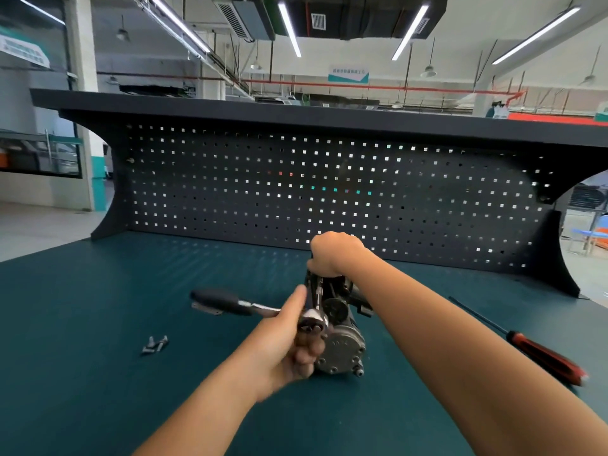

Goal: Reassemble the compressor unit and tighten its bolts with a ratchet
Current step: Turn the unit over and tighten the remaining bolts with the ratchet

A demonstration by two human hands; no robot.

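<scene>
Workshop: a teal bench (pixel 98 373) fills the foreground, a dark pegboard (pixel 263 192) stands along its far edge under a dark shelf, and strip lights (pixel 289 31) cross the ceiling beyond.
Bolts (pixel 154 344): a few loose ones lie together on the bench at left, well apart from both hands.
Ratchet (pixel 230 302): black handle points left; the chrome head sits against the near end of the compressor (pixel 343 343).
Metal plate (pixel 205 309): small and grey, lying flat, partly under the ratchet handle.
Left hand (pixel 286 347): fingers curled round the ratchet just behind its head, thumb straight and pointing away from the camera.
Compressor: it stands at mid-bench, a round grey housing towards the camera and dark parts rising behind it.
Right hand (pixel 335 255): clamped over the top of the compressor's dark upper part, forearm reaching in from the right.
Screwdriver (pixel 539 352): red-and-black handle nearest the camera, thin shaft pointing away; it lies on the bench at right, apart from the compressor.
</scene>
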